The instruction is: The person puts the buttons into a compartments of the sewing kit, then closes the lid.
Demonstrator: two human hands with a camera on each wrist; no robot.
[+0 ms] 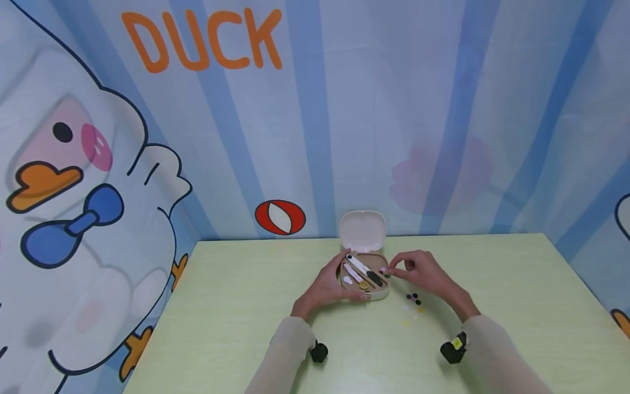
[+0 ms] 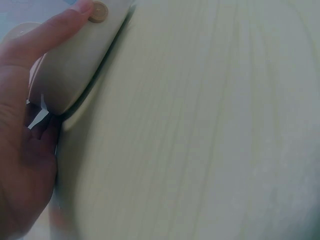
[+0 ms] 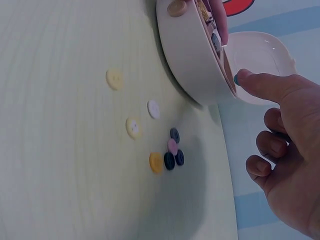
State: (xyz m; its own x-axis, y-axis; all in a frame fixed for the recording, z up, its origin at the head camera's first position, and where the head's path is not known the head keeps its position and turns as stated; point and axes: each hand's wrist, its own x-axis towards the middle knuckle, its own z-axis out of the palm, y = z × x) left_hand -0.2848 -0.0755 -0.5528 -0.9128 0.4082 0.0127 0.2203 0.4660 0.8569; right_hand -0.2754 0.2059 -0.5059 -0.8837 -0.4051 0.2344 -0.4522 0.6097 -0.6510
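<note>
A small pale box [image 1: 378, 295] stands on the table with its lid [image 1: 363, 230] raised at the back. My left hand [image 1: 325, 284] holds it, fingers round the left side and thumb along the front beside a round tan catch [image 2: 98, 12]. Inside lie a slim white-and-black tool [image 1: 364, 268], a pinkish stick-like piece [image 1: 351, 272] and a gold disc [image 1: 363, 284]. At the box's right rim, my right hand [image 1: 418, 268] pinches a small teal button [image 3: 236, 80] between thumb and forefinger; its other fingers are curled.
Several loose buttons lie on the table right of the box: a dark cluster with a pink button [image 3: 172, 146], an orange button [image 3: 156, 162], a white button [image 3: 153, 109] and pale yellow buttons [image 3: 114, 79]. Behind the table hangs a printed duck curtain [image 1: 374, 109].
</note>
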